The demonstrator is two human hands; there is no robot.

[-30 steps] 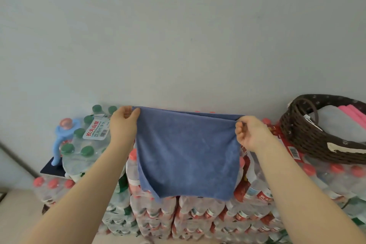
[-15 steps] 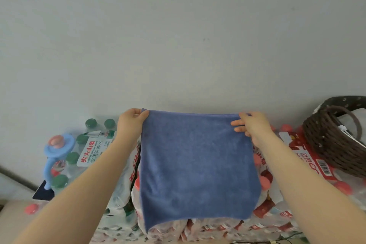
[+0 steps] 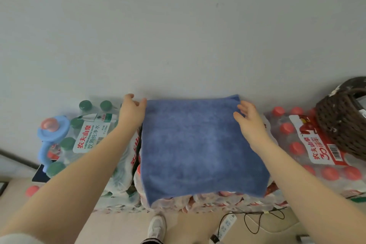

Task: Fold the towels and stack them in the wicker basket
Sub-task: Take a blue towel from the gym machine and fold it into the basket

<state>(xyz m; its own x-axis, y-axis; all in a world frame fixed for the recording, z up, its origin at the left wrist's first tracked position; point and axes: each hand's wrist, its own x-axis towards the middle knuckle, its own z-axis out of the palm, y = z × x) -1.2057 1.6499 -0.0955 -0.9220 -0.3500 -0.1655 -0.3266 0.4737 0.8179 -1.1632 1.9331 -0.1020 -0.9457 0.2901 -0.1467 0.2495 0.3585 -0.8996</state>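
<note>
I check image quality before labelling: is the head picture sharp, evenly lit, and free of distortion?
Head view: soft, even light, no glare; the square blue cloth towel is fairly sharp; the dark brown wicker basket is cut by the right edge; wide-angle bending stretches both forearms toward the corners.

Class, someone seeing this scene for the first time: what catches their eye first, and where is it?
The blue towel spread flat over shrink-wrapped packs of water bottles fills the centre, with the left hand and right hand at its far corners. A dark wicker basket sits at the right edge.
</note>
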